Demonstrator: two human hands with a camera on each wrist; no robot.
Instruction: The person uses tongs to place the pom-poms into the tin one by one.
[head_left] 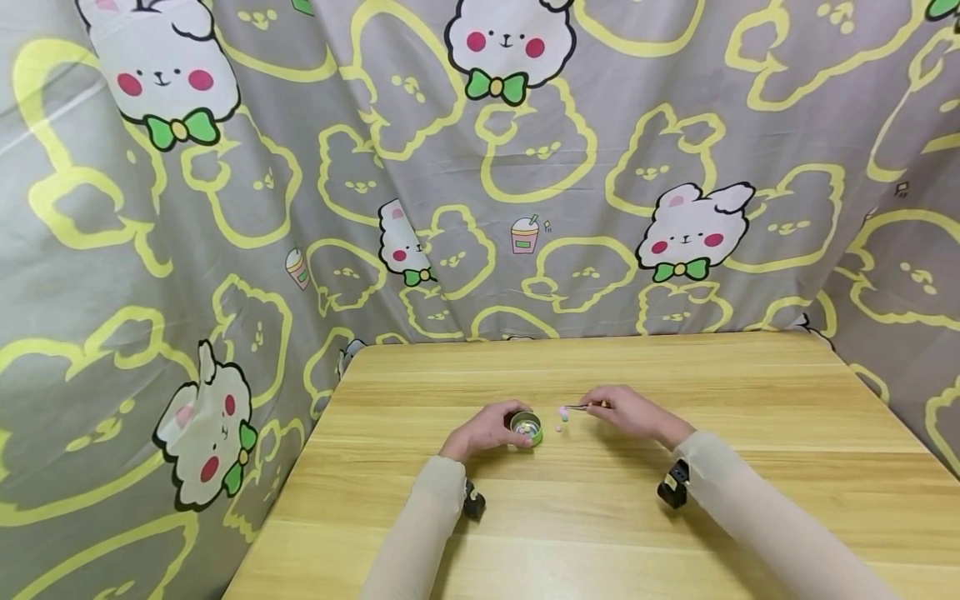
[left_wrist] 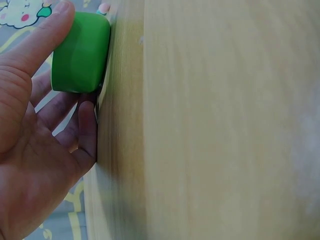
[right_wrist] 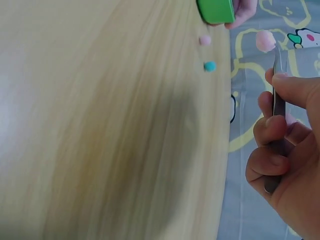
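My left hand [head_left: 495, 427] grips a small round green tin [head_left: 537, 437], thumb on the near side and fingers behind. Several pale little balls show inside the tin, whose green wall [left_wrist: 81, 52] fills the grasp in the left wrist view. Tweezers [right_wrist: 279, 100] are held in my right hand [head_left: 626, 410], between thumb and curled fingers. At their tips is a pink pompom [right_wrist: 265, 40], raised off the table to the right of the tin. Beneath it on the wood lie a teal pompom [right_wrist: 210, 66] and a smaller pink pompom [right_wrist: 204, 40].
The wooden table [head_left: 585, 533] spreads around both hands. Behind it and at the sides hangs a grey curtain [head_left: 465, 167] with cartoon prints. A black camera [head_left: 474, 502] is strapped to the left wrist, another camera [head_left: 672, 485] to the right.
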